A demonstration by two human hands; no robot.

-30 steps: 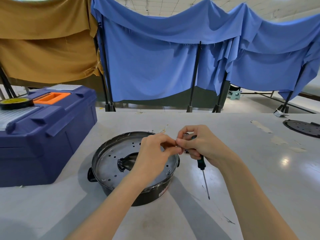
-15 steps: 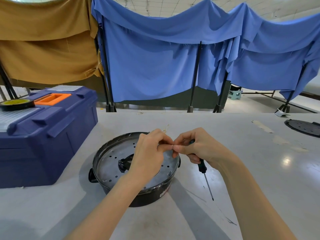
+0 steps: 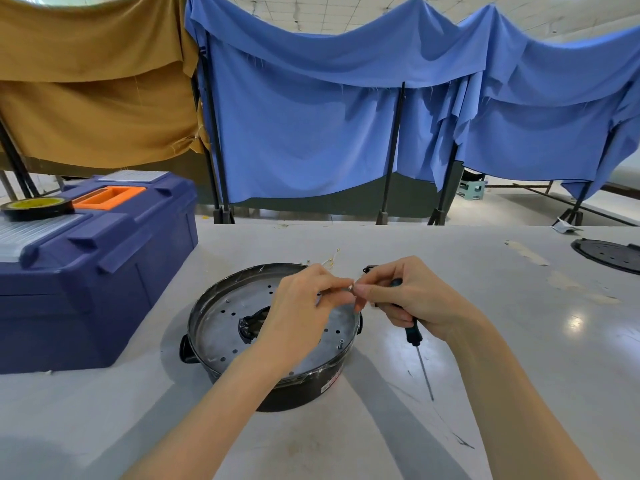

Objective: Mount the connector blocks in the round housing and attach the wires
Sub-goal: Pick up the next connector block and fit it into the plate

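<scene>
Centre frame: the left hand (image 3: pixel 301 310) and right hand (image 3: pixel 415 299) are meeting fingertip to fingertip above the round housing (image 3: pixel 304 393), both pinching a small metal part (image 3: pixel 350 288) too small to identify. The right hand's lower fingers are also gripping a screwdriver (image 3: pixel 414 336), its shaft pointing down. The housing is sitting on the table (image 3: pixel 485 341), right of the blue toolbox (image 3: pixel 104 271).

Judgement: a fastener or terminal is being readied. The next move calls for seating it in the housing, then bringing the screwdriver tip to it.
</scene>
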